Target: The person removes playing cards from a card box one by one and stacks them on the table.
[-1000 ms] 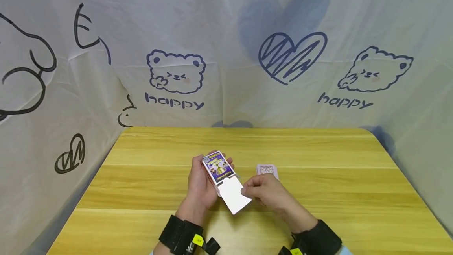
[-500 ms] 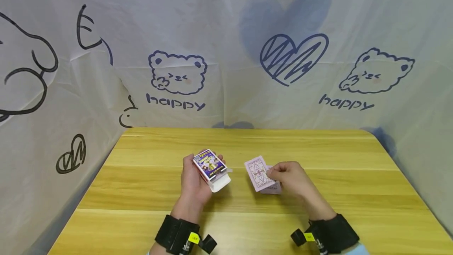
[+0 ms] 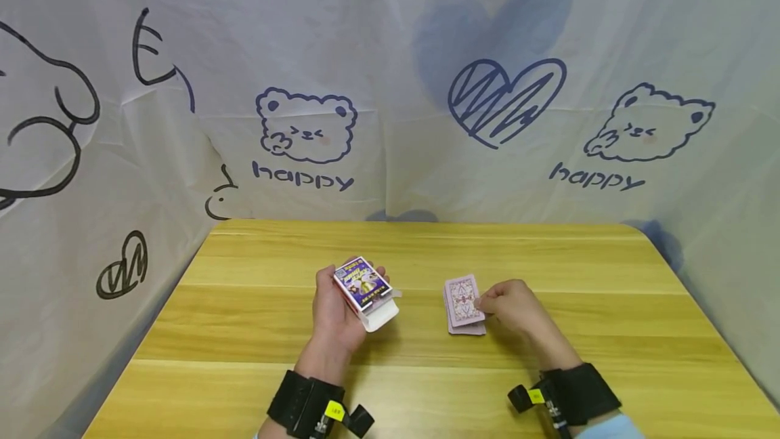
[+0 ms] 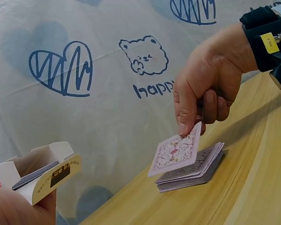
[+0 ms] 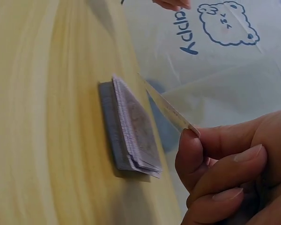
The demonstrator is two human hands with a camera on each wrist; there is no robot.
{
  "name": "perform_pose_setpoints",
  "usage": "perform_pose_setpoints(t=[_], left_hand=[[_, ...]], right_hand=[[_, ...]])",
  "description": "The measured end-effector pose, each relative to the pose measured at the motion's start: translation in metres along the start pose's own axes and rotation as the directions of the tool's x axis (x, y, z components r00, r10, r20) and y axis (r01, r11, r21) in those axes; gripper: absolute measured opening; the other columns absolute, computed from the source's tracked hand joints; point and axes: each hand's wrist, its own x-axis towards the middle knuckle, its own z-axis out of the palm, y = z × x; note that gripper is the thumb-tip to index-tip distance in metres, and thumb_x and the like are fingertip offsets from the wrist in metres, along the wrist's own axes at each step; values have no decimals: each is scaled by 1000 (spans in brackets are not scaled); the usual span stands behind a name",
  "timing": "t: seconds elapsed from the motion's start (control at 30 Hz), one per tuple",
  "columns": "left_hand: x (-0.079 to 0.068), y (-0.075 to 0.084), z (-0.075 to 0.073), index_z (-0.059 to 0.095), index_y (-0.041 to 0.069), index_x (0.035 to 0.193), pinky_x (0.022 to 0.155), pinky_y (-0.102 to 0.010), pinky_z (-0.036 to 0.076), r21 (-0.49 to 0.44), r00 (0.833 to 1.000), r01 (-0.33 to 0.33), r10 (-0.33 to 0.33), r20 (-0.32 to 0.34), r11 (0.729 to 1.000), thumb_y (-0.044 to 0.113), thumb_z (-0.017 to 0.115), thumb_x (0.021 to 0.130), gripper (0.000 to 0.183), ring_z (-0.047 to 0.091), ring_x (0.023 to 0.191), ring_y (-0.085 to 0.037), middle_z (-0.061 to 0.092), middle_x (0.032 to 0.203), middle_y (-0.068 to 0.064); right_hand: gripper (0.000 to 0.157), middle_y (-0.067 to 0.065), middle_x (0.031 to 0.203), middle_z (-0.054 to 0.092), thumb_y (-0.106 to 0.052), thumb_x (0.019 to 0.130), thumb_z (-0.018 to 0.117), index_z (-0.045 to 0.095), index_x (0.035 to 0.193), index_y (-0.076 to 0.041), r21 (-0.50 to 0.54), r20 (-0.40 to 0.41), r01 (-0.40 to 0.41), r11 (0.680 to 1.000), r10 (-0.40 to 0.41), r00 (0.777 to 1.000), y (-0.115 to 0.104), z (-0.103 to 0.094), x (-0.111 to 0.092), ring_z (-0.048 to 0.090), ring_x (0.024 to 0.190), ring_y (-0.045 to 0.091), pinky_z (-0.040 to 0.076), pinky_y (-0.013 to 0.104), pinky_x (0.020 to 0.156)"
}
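My left hand [image 3: 332,310] grips a purple-fronted card box [image 3: 364,283], palm up. The box's end flap hangs open, and in the left wrist view some cards [image 4: 35,176] show inside. Between thumb and forefinger, my right hand [image 3: 518,307] pinches a single playing card [image 3: 464,300] with a pink patterned back. That card is tilted above a pile of playing cards [image 4: 189,180], backs up, on the table. In the right wrist view the pinched card [image 5: 168,108] is seen nearly edge-on, apart from the pile's uneven top.
The wooden table [image 3: 256,330] has a straight back edge and rounded corners. White cloth [image 3: 390,53] with drawn bears and hearts hangs behind it and on both sides. Black bands [image 3: 579,395] with small cameras circle both wrists.
A second ago my right hand was at a white sheet sticking out of the box. It has moved right, and the patterned card now lines up over the pile. The box shifted slightly left.
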Motion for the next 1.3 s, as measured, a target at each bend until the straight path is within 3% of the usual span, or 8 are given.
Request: perform_pose_setpoints(t=[0.17, 0.37, 0.53, 1.0, 1.3], left_hand=[[-1, 1, 0, 37, 14, 139, 101, -50, 46, 1, 1000, 3, -3, 9, 1000, 47, 25, 101, 52, 48, 125, -35, 42, 139, -20], [-2, 1, 1, 34, 15, 141, 103, -51, 44, 9, 1000, 12, -12, 25, 1000, 47, 23, 101, 52, 40, 131, -36, 40, 141, -20], [-2, 2, 1, 34, 15, 141, 104, -51, 42, 4, 999, 16, -16, 29, 1000, 47, 24, 101, 51, 43, 129, -36, 40, 141, -20], [-2, 2, 0, 38, 17, 138, 102, -50, 45, 7, 1000, 21, -21, 20, 1000, 47, 25, 101, 49, 51, 122, -33, 42, 139, -19], [-1, 1, 0, 36, 15, 138, 108, -52, 38, 2, 999, 23, -23, 23, 1000, 47, 24, 101, 51, 50, 122, -34, 42, 139, -19]], right_hand=[[20, -3, 55, 40, -17, 86, 67, 65, 73, -2, 12, -4, -43, 999, 43, 999, 3, 7, 2, 35, 49, 12, 28, 24, 44], [25, 2, 63, 49, -21, 83, 69, 63, 67, -3, -105, -31, -53, 993, 50, 998, 7, 13, 2, 38, 51, 14, 28, 25, 45], [29, -1, 56, 45, -22, 81, 70, 59, 61, -5, -192, -50, -45, 980, 36, 998, 8, 16, 2, 38, 49, 14, 27, 24, 45], [34, -3, 52, 39, -26, 79, 72, 51, 56, -11, -247, -63, -30, 969, 15, 998, 9, 16, 2, 36, 46, 12, 25, 23, 43], [34, -3, 53, 40, -28, 82, 69, 53, 59, -10, -233, -75, -14, 972, -4, 997, 8, 14, 1, 37, 47, 13, 27, 24, 43]])
